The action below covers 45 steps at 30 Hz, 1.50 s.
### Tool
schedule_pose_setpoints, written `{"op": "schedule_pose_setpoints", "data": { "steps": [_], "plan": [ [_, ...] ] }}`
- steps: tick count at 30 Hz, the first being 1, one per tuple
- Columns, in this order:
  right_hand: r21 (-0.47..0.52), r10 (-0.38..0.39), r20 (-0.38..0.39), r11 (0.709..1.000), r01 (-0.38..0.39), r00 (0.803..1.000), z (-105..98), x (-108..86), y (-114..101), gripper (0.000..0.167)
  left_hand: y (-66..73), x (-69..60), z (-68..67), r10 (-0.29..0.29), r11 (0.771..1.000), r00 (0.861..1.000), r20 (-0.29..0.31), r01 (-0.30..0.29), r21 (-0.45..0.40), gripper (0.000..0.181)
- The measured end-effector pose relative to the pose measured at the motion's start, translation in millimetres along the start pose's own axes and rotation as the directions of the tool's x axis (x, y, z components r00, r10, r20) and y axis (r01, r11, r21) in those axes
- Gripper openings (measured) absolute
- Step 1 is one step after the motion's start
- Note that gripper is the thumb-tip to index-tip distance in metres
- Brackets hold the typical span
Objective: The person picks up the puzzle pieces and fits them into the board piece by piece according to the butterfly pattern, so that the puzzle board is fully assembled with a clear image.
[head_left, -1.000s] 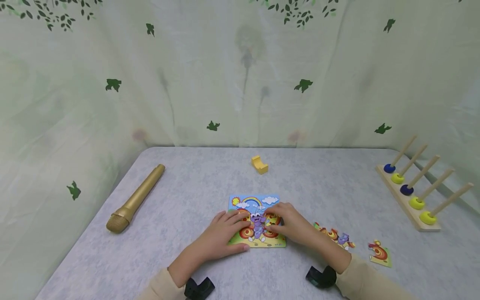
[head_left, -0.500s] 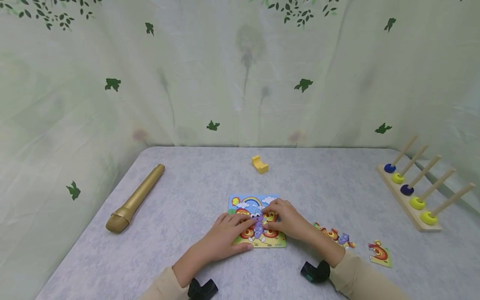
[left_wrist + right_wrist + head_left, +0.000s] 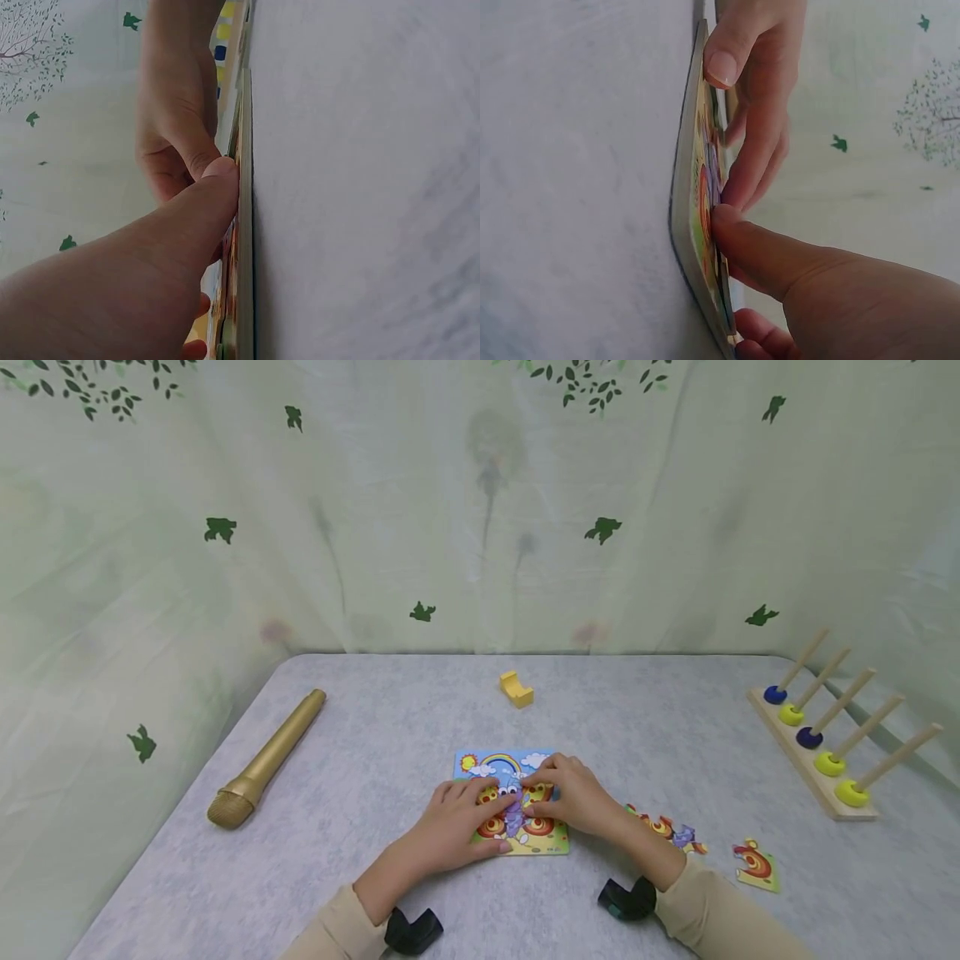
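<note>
Puzzle: one, flat on the desk, well in from the far edge and midway between the left and right edges; nearly square, no long axis clear, its far side level with the desk's far edge.
Left hand: laid over the left half of the puzzle, fingers extended and a little spread, forefinger reaching the purple body, thumb at the near side; I grip nothing with it.
Right hand: over the right half, thumb and forefinger bent, tips apart on the upper right wing; whether I pinch a piece there or only press, I cannot tell.
Key relation: the puzzle lies beneath my right fingertips and to the left of that palm; the loose pieces lie to its right, towards the right edge, so my right hand is the nearer to them.
Loose count: one lone piece, apart and farthest right; the others lie too close together to count.
Block: one, yellow, near the middle of the far edge.
Microphone: one, gold, long axis running roughly with the left edge.
Peg stand: one, along the right edge; five pegs, five beads, two blue, three yellow.
</note>
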State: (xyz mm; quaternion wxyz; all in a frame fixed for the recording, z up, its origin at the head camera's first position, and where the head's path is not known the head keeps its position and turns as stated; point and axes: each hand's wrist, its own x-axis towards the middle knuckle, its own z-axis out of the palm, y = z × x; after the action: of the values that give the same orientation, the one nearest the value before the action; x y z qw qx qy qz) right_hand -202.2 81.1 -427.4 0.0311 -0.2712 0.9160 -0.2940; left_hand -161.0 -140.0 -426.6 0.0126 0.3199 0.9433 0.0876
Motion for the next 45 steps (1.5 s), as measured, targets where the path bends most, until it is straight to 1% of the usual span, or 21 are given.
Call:
{"op": "schedule_pose_setpoints", "data": {
  "steps": [2, 5, 9, 10, 12, 15, 23, 27, 31, 33, 36, 39, 42, 45],
  "plan": [
    [0.007, -0.004, 0.011, 1.0, 0.004, 1.0, -1, -0.1, 1, 0.037, -0.6, 0.1, 0.3, 0.002, 1.0, 1.0, 0.002, -0.002, -0.008, 0.063],
    [0.062, -0.039, 0.064, 0.997, 0.035, 0.997, -3, 0.1, 7, 0.039, -1.5, -0.3, 0.8, 0.002, 1.0, 1.0, 0.01, -0.002, -0.025, 0.064],
    [0.208, -0.117, 0.148, 0.974, 0.085, 0.982, -10, 0.9, 20, 0.036, -1.8, -1.2, 1.1, -0.002, 0.999, 1.0, 0.02, 0.003, -0.043, 0.064],
    [0.232, -0.137, 0.16, 0.968, 0.097, 0.978, -12, 1.2, 23, 0.035, -1.6, -1.3, 1.0, -0.004, 0.999, 1.0, 0.022, 0.005, -0.046, 0.065],
    [0.249, -0.156, 0.173, 0.962, 0.11, 0.972, -14, 1.7, 26, 0.034, -1.2, -1.5, 0.6, -0.009, 0.998, 1.0, 0.029, 0.01, -0.055, 0.065],
    [0.218, -0.179, 0.179, 0.966, 0.138, 0.967, -15, 2.6, 27, 0.033, -1.0, -1.9, 0.4, -0.015, 0.998, 0.999, 0.033, 0.017, -0.064, 0.065],
    [0.133, -0.177, 0.178, 0.979, 0.155, 0.968, -15, 1.3, 26, 0.037, -1.7, -2.4, 3.1, -0.014, 0.998, 0.999, 0.035, 0.017, -0.062, 0.065],
    [0.122, -0.178, 0.173, 0.98, 0.158, 0.969, -14, 0.1, 27, 0.037, -1.3, -3.3, 3.7, -0.019, 0.997, 0.999, 0.038, 0.021, -0.07, 0.066],
    [0.124, -0.177, 0.167, 0.98, 0.157, 0.97, -13, 0.1, 27, 0.037, -2.3, -6.4, 3.3, -0.034, 0.998, 0.999, 0.021, 0.035, -0.059, 0.069],
    [0.127, -0.172, 0.169, 0.98, 0.151, 0.971, -13, 0.6, 27, 0.037, -3.9, -10.2, 2.1, -0.047, 0.997, 0.999, 0.004, 0.047, -0.058, 0.071],
    [0.129, -0.158, 0.174, 0.982, 0.136, 0.972, -13, 1.2, 27, 0.037, -8.2, -19.5, -0.3, -0.075, 0.995, 0.997, -0.01, 0.075, -0.072, 0.072],
    [0.138, -0.14, 0.179, 0.984, 0.116, 0.974, -13, 1.0, 26, 0.036, -14.0, -31.0, -2.0, -0.118, 0.987, 0.993, -0.011, 0.116, -0.108, 0.074],
    [0.148, -0.126, 0.179, 0.984, 0.1, 0.976, -14, 0.3, 26, 0.037, -20.9, -40.8, -1.0, -0.166, 0.973, 0.986, -0.024, 0.16, -0.168, 0.077],
    [0.152, -0.12, 0.178, 0.984, 0.093, 0.977, -15, -0.5, 25, 0.036, -27.5, -46.4, 2.7, -0.188, 0.961, 0.981, -0.045, 0.174, -0.215, 0.079]
  ]
}}
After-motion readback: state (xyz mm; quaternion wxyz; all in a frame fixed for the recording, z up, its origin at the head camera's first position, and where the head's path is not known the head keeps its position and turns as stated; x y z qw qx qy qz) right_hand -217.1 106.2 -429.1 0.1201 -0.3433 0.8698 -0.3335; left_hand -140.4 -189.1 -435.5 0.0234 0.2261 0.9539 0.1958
